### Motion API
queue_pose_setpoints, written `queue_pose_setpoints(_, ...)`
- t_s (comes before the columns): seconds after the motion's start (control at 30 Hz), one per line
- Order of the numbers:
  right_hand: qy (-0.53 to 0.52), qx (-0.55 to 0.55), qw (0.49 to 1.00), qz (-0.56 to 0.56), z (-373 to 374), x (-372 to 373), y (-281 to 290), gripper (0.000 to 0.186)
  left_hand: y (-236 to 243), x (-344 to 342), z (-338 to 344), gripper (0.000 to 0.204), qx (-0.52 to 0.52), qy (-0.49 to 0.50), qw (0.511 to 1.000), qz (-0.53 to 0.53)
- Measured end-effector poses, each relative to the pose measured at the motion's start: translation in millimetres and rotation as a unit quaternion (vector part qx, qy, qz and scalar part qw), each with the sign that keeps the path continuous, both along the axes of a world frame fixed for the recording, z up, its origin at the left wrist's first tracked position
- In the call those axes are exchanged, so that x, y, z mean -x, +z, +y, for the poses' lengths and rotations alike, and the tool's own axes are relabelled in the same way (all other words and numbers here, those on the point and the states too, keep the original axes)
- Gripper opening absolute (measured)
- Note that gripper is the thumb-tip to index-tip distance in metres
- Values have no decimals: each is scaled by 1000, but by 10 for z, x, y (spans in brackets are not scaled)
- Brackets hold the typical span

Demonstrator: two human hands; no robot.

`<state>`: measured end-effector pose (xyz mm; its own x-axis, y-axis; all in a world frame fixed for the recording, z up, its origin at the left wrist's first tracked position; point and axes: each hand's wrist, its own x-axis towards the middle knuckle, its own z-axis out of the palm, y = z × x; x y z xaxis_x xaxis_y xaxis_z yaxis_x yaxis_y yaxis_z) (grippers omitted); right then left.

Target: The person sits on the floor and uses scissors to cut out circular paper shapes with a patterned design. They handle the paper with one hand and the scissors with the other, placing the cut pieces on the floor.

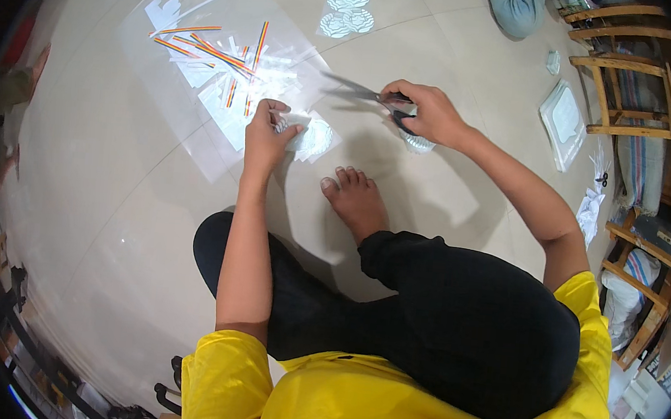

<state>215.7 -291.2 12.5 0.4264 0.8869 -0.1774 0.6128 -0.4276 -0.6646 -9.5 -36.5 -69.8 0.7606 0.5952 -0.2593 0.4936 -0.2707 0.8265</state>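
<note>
Between the fingers of my left hand (265, 143) is a pale patterned paper piece (297, 120), over a loose pile of similar cut pieces (316, 142). My right hand (431, 116) grips black-handled scissors (362, 92), blades pointing left. Beneath that hand, partly hidden, is a white ridged item (419, 143), perhaps stacked paper. A translucent plastic sheet (162, 91) lies under white paper scraps (172, 20) and several rainbow-striped strips (206, 44) at the upper left. My bare foot (356, 203) is just below my hands.
Patterned cut-outs (347, 11) lie at top. At right are a white square stack (558, 125), wooden chairs (624, 99) and sacks (628, 291). Another person's leg (513, 5) is at top right; bare feet (38, 64) show at far left. Dark frames (7, 316) stand lower left.
</note>
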Motion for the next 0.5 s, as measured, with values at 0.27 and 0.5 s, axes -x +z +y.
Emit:
queue_pose_setpoints(0.27,-201,-155,883,395,850,600,-212,53,369,-127,103,37,415,88,893,-150)
queue_pose_setpoints(0.5,-192,-161,877,410,1342,617,-219,49,539,-162,186,26,446,130,873,-151)
